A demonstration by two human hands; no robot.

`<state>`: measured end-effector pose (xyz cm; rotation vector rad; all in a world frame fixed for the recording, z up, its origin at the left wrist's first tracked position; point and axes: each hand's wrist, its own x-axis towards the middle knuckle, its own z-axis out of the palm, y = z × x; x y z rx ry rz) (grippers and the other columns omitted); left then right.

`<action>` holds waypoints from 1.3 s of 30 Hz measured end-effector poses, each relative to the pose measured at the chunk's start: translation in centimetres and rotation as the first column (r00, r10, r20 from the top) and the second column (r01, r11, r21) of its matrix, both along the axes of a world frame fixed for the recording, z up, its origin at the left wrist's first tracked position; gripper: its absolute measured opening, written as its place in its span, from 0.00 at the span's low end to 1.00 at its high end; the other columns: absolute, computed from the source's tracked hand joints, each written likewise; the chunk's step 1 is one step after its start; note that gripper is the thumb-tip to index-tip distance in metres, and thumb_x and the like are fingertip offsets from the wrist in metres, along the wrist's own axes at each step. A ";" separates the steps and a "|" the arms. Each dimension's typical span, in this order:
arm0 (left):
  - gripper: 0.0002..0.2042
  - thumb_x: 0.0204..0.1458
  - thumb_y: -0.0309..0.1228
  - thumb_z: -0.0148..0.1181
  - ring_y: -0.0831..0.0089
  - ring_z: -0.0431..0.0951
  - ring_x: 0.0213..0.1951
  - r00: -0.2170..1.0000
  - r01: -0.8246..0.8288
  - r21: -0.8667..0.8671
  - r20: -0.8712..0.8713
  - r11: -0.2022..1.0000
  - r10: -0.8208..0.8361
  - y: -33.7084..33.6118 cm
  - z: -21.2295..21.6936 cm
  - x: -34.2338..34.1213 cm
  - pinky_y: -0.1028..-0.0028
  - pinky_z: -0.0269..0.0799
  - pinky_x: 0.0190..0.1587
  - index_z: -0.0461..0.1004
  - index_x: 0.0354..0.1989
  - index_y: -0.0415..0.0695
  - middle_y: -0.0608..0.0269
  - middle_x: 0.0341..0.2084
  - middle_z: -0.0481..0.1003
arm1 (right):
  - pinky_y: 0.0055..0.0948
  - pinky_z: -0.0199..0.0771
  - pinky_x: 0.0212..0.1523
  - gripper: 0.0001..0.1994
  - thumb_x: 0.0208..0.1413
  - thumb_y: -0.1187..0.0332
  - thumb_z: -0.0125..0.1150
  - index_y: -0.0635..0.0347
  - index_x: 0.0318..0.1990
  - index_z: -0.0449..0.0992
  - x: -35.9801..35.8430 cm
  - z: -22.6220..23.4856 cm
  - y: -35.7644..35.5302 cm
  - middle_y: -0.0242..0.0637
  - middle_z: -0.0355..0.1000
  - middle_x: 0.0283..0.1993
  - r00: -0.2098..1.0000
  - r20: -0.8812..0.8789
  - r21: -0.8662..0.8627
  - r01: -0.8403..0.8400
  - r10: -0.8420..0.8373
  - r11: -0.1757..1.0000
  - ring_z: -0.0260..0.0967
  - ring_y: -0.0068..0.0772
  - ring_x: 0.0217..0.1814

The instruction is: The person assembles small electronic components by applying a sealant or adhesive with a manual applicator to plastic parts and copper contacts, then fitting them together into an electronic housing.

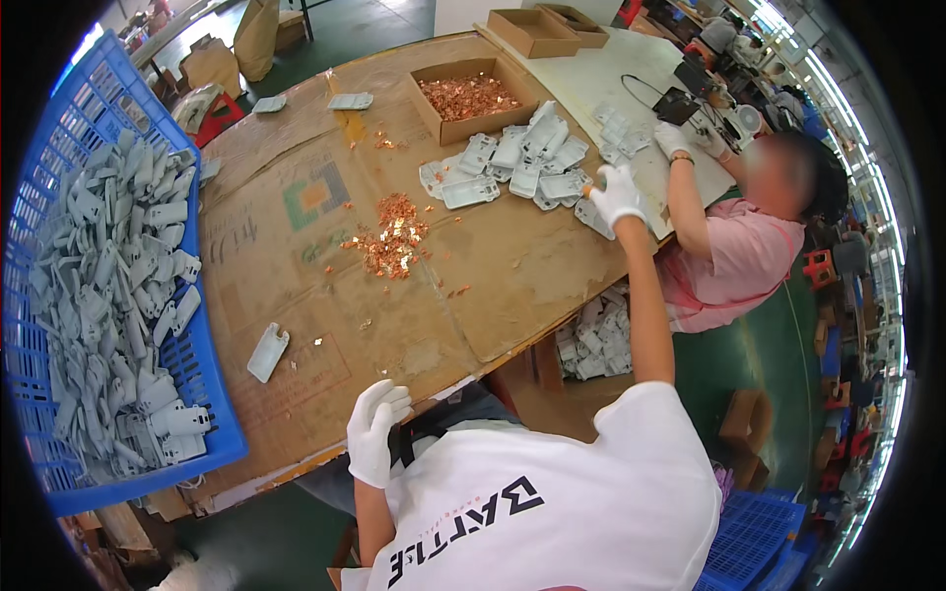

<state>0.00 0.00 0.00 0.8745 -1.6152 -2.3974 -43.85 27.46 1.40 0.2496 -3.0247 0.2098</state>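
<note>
**A right hand at a pile of light plastic pieces**

The right hand (621, 200), in a white glove, is at the right end of a pile of grey plastic pieces (527, 153), right of the middle near the top of the frame. Its fingers are bent and a bit apart. I cannot tell if they pinch a piece or just touch one. The left hand (372, 433), gloved too, is by the table (236, 286) edge, low in the middle. Its fingers are half bent and close together. I see nothing in it, but its palm is hidden.

The pieces look thin, light and stiff. They may be smooth, so a glove could slip a little. They do not look easy to break, but small end parts might snap if bent hard. The long sides seem the best place to hold, with the thumb on one side and fingers on the other. In the pile they lie over each other, so a top one should lift easiest. Loose copper bits (394, 236) lie left of the pile, and could stick to gloves.
</note>
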 end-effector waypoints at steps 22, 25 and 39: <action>0.19 0.57 0.26 0.49 0.75 0.73 0.21 0.972 -0.176 0.128 -0.135 0.976 0.193 0.8 -2.1 -6.9 0.74 0.74 0.20 0.59 0.58 0.44 0.58 0.32 0.72 | 0.22 0.67 0.24 0.07 0.55 0.74 0.54 0.57 0.40 0.76 17.0 -0.6 -15.7 0.28 0.74 0.29 0.777 0.019 -0.791 -0.373 0.629 0.485 0.68 0.19 0.23; 0.20 0.57 0.25 0.49 0.71 0.72 0.17 0.978 -0.174 0.222 -0.076 0.959 0.195 0.6 -1.3 -4.9 0.71 0.72 0.15 0.58 0.59 0.45 0.56 0.29 0.72 | 0.40 0.74 0.37 0.09 0.49 0.70 0.60 0.45 0.39 0.75 13.9 -2.9 -18.0 0.28 0.71 0.44 0.779 -0.202 -0.390 -0.620 0.594 0.681 0.73 0.44 0.37; 0.28 0.45 0.17 0.43 0.68 0.75 0.26 0.963 -0.247 0.224 -0.050 0.943 0.264 -0.7 -2.4 2.9 0.68 0.79 0.27 0.56 0.60 0.46 0.52 0.37 0.71 | 0.43 0.72 0.43 0.07 0.51 0.71 0.58 0.49 0.38 0.73 12.2 -1.7 -19.8 0.36 0.69 0.44 0.772 0.141 -0.061 -0.617 0.619 0.784 0.72 0.48 0.43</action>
